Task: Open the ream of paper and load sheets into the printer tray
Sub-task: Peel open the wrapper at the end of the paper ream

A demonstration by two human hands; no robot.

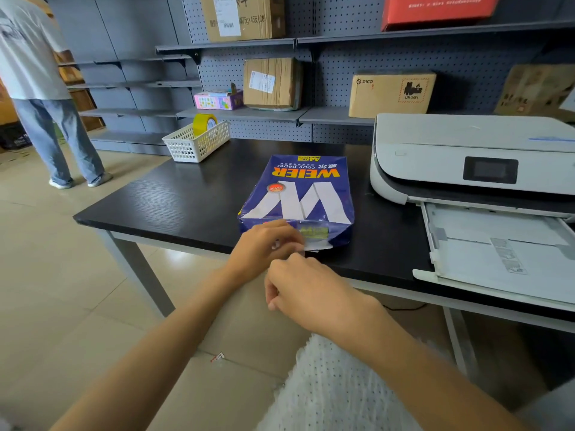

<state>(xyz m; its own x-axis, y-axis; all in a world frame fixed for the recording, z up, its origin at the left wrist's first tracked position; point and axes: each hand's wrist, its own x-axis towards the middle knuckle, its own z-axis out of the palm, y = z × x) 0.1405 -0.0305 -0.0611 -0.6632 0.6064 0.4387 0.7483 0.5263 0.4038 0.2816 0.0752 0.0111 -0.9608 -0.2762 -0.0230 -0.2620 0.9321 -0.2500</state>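
Basket (196, 144) sits behind ream (298, 194); printer (473, 157) stands beside it.

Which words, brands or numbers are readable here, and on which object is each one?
"WEIER", "copy paper", "A4": ream, printed upside down.
"PICO", "UN 3481": box on the shelf.
"75g×45", partly readable: top box.
White labels on boxes, red box print: too blurred.

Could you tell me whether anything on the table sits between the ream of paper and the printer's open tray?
Nothing visible does. Only bare tabletop separates the ream from the pulled-out tray. Both hands are already at the ream's near end.
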